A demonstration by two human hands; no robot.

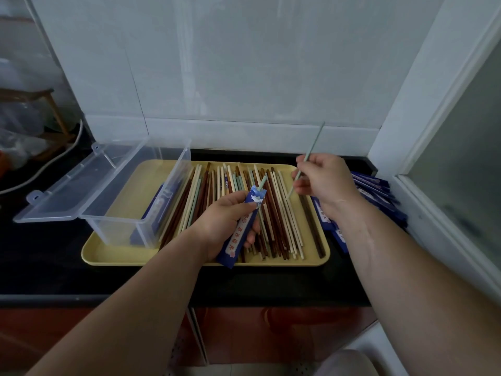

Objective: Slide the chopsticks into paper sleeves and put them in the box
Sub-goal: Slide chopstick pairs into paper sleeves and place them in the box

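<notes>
My left hand (225,226) grips a blue paper sleeve (241,234) over the yellow tray (113,253); a pale green chopstick end (262,183) sticks out of the sleeve's top. My right hand (322,183) pinches a second pale green chopstick (314,143), tilted with its upper end toward the wall and its lower tip near the sleeve's right. A pile of brown, cream and green loose chopsticks (276,221) lies on the tray. A clear plastic box (141,191) stands on the tray's left with its lid hinged open; several sleeved pairs lie inside it.
A stack of blue empty sleeves (379,196) lies on the black counter right of the tray, by the window frame (433,207). A white cable (54,164) and a wooden rack (51,112) sit at the far left. White tiled wall stands behind.
</notes>
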